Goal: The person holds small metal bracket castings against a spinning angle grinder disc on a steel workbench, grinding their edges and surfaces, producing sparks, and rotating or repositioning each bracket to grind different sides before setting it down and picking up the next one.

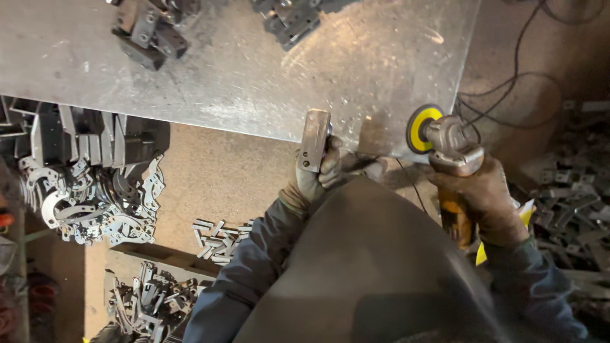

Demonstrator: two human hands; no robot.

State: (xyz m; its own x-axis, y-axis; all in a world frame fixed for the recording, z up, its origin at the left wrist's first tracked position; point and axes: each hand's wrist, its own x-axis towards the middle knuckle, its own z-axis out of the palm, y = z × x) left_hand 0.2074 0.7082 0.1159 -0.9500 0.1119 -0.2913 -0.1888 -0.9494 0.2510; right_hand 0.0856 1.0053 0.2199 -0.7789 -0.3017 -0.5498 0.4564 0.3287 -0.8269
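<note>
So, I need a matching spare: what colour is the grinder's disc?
Yellow with a dark rim: the disc, seen in the head view, on the grinder in the right hand.

Cut metal brackets (101,203), floor cables (508,82)

Worn grey work gloves on left hand (316,173) and right hand (483,194), dark blue sleeves, perhaps a grey apron.
</note>
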